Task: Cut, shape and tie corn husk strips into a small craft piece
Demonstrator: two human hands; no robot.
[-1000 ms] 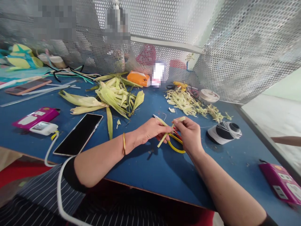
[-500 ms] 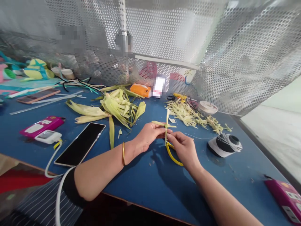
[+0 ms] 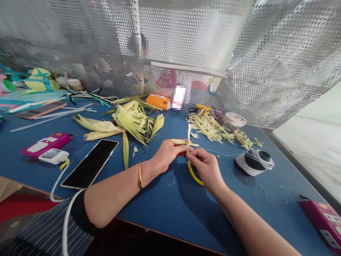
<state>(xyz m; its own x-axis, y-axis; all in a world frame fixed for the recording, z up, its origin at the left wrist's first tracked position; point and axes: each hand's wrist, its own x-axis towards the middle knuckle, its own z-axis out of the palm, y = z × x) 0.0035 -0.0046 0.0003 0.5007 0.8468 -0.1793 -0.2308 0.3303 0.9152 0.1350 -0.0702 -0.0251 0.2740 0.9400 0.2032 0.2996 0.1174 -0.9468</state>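
Observation:
My left hand (image 3: 167, 153) and my right hand (image 3: 205, 166) meet over the middle of the blue table (image 3: 149, 199). Both pinch thin pale green leaf strips (image 3: 188, 139) that cross each other, one lying sideways and one standing upright. The left fingers close on the sideways strip and the right fingers close on the upright one. Yellow-handled scissors (image 3: 194, 174) lie on the table under my right hand, partly hidden by it. A gold bangle sits on my left wrist.
A pile of green husk leaves (image 3: 130, 119) lies behind my left hand and shredded strips (image 3: 213, 128) behind my right. A black phone (image 3: 90, 163), a pink power bank (image 3: 45, 142), a thread spool (image 3: 254, 161) and a perforated metal screen (image 3: 239, 53) surround the spot.
The strip in my right hand turned from slanting to upright, crossing the sideways one. Both hands drew closer together and shifted slightly left above the scissors.

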